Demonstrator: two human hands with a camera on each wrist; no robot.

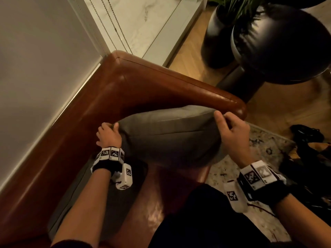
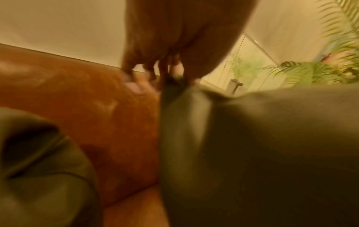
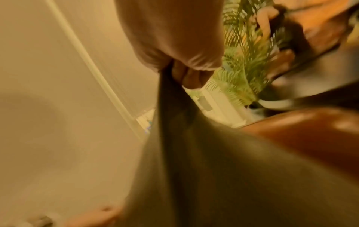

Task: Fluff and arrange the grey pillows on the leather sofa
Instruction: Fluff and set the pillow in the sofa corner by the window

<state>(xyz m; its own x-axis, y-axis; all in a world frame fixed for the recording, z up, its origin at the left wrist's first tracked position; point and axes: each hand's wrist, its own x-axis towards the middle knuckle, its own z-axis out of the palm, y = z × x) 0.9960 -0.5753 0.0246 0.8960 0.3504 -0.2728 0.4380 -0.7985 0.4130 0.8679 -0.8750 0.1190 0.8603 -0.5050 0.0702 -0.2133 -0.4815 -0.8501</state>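
A plump grey pillow [image 1: 170, 136] is held up in the corner of the brown leather sofa [image 1: 125, 86], close to its armrest [image 1: 223, 99]. My left hand [image 1: 107, 133] grips the pillow's left top corner, and my right hand [image 1: 231, 127] pinches its right top corner. The blurred left wrist view shows my left hand [image 2: 170, 72] holding the pillow [image 2: 252, 145] by a bunched corner against the sofa back [image 2: 87, 107]. In the right wrist view my right hand [image 3: 182, 72] clutches stretched fabric of the pillow [image 3: 213, 176]. A second grey pillow [image 1: 80, 203] lies on the seat under my left forearm.
A white wall [image 1: 35, 59] runs behind the sofa. A black round stool [image 1: 283, 45] and a dark plant pot [image 1: 218, 38] stand on the wooden floor beyond the armrest. A patterned rug [image 1: 250, 158] and dark clutter [image 1: 308, 140] lie to the right.
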